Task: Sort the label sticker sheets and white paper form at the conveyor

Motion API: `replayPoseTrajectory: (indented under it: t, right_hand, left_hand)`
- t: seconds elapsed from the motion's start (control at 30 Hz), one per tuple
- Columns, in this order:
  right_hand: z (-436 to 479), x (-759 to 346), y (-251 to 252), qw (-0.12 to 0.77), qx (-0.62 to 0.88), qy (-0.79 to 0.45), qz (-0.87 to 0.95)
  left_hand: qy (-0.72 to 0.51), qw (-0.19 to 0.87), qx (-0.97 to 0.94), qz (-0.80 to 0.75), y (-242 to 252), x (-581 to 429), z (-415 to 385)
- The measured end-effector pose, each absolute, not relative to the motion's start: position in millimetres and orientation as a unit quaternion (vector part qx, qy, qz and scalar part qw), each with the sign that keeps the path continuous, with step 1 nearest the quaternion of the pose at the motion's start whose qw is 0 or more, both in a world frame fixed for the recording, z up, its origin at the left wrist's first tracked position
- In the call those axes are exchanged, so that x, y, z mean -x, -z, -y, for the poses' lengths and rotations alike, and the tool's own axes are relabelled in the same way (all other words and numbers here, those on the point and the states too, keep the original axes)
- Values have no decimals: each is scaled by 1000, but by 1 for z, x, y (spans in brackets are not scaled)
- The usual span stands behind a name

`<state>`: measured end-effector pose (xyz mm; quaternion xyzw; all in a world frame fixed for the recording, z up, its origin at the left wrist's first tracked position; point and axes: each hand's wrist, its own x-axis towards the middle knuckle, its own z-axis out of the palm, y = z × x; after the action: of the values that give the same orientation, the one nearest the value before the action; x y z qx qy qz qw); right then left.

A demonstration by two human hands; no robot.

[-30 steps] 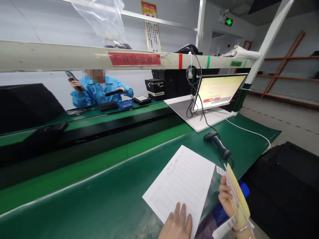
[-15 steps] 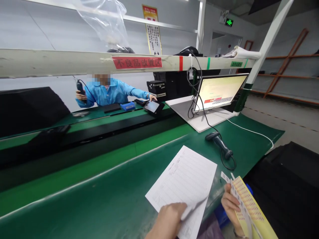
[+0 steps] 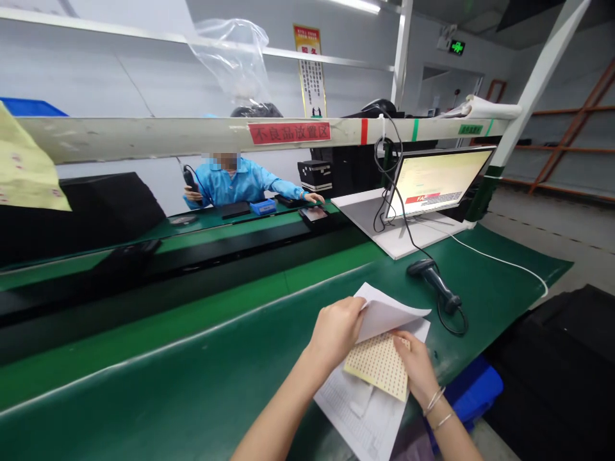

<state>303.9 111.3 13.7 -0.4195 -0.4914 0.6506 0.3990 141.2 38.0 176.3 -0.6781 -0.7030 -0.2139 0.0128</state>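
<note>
My left hand (image 3: 336,330) is closed on the edge of the top white sheet (image 3: 389,314) and holds it lifted and curled back. My right hand (image 3: 416,365) grips a yellow label sheet (image 3: 377,365) and has it lying on the printed white paper (image 3: 360,416) under the lifted sheet. The papers rest on the green mat (image 3: 192,384) near its front edge. A black barcode scanner (image 3: 435,282) with a coiled cable lies just to the right of the papers.
A monitor (image 3: 437,182) stands on a white board at the back right. A black conveyor belt (image 3: 192,256) runs across the middle. Beyond it a person in a blue coat (image 3: 240,182) holds a scanner and touches a device. A blue bin (image 3: 473,390) sits below the table edge.
My left hand has lifted the top white sheet by its edge. My right hand has brought the yellow label sheet from the right side in under it, onto the paper.
</note>
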Motion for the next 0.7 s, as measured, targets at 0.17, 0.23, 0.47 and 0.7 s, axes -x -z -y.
replayPoseTrajectory:
  t: [0.17, 0.23, 0.47, 0.7]
  right_hand:
    - [-125, -306, -5, 372, 425, -646, 513]
    - [-124, -305, -9, 345, 391, -650, 553]
    - [-121, -309, -9, 402, 415, -520, 629]
    - [-103, -276, 7, 487, 438, -451, 606]
  left_hand:
    - [379, 102, 613, 686, -154, -122, -10]
    - [438, 141, 578, 674, -154, -120, 0]
    - [484, 117, 541, 677, -158, -128, 27]
    - [471, 75, 622, 621, -144, -146, 50]
